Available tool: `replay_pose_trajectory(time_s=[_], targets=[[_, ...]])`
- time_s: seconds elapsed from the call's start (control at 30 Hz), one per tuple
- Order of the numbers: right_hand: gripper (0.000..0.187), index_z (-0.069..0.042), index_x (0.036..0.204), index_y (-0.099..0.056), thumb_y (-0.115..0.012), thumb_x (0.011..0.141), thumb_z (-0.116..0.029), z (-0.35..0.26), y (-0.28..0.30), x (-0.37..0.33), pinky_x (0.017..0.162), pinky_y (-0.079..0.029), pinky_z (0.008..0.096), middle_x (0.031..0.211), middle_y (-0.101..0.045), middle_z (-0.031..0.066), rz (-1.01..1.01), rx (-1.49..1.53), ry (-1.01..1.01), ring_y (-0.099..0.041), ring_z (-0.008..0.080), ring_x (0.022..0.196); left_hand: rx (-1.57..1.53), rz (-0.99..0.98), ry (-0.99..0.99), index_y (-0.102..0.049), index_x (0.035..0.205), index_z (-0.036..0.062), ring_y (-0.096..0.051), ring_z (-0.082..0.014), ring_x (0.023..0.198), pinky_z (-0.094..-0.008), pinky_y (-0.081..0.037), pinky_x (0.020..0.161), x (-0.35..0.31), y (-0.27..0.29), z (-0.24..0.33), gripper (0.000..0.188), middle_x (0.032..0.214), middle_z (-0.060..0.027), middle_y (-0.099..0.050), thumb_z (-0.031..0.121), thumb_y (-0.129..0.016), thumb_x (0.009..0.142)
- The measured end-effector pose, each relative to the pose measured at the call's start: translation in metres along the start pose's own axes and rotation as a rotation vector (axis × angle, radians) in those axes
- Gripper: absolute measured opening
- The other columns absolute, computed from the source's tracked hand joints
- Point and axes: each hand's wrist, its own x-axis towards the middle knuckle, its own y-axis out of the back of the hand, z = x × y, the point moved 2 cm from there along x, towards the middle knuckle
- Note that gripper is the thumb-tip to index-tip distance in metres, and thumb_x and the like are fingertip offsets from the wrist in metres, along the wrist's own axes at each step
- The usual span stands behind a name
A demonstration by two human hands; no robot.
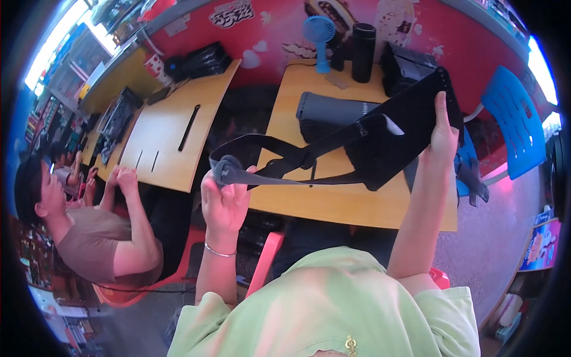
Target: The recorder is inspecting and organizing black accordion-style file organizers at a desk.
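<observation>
Above the wooden table, a black fabric piece with long straps (395,140) is stretched between my hands. My left hand (226,205) grips the strap end, where a grey rolled or looped part (228,169) sits over the fingers. With the thumb on its face, my right hand (441,137) pinches the wide black panel near its upper right corner; the fingers behind are hidden. A small white patch (394,125) shows on the panel. Just beyond it, a stack of grey and black fabric pieces (336,108) lies on the table, partly covered by the held piece.
My table (357,208) carries a blue fan (319,38), a black bottle (363,53) and a black stack (407,65) at the back. Left, another person (110,238) sits by a second table (205,113) with a black strip (189,128). Blue chair (514,116) at right.
</observation>
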Motion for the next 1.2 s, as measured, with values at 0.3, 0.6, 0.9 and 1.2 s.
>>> replay_pose_trajectory(time_s=[0.3,0.6,0.9,1.2], targets=[[0.029,0.002,0.104,-0.065,-0.074,0.082,-0.016,0.014,-0.016,0.004,0.076,-0.055,0.0325,0.099,-0.068,0.0091,-0.052,0.045,-0.023,-0.066,0.0183,0.086,0.619,-0.295,0.314,-0.063,0.072,-0.0013,-0.052,-0.0074,0.052,-0.0335,-0.045,0.092,0.001,0.014,-0.004,0.057,0.055,-0.0001,-0.054,0.054,-0.064,0.083],[0.023,0.002,0.092,-0.069,-0.076,0.081,-0.017,0.016,-0.039,0.004,0.070,-0.050,0.0274,0.088,-0.069,0.0059,-0.118,0.023,-0.016,-0.063,0.0118,0.077,0.191,0.065,0.054,-0.064,0.077,0.0011,-0.039,-0.0060,0.042,-0.0291,-0.049,0.085,-0.025,0.015,0.010,0.016,0.050,0.0038,-0.045,0.010,-0.062,0.091],[0.036,0.006,0.103,-0.065,-0.076,0.081,-0.020,0.016,-0.055,-0.002,0.078,-0.056,0.0337,0.098,-0.068,0.0098,-0.144,0.051,-0.195,-0.066,0.0188,0.088,0.600,-0.371,-0.117,-0.067,0.083,0.0000,-0.060,-0.0133,0.069,-0.0404,-0.044,0.094,-0.037,0.016,0.049,0.044,0.073,-0.0060,-0.064,0.043,-0.075,0.077],[0.014,0.002,0.095,-0.069,-0.069,0.085,-0.007,-0.012,-0.132,-0.126,0.066,-0.048,0.0208,0.082,-0.069,0.0010,-0.747,-0.173,0.428,-0.060,0.0052,0.073,1.402,0.467,-0.643,-0.060,0.089,-0.0012,-0.059,-0.0275,0.094,-0.0348,-0.046,0.086,-0.020,0.008,0.057,0.062,0.102,-0.0159,-0.059,0.061,-0.059,0.083]])
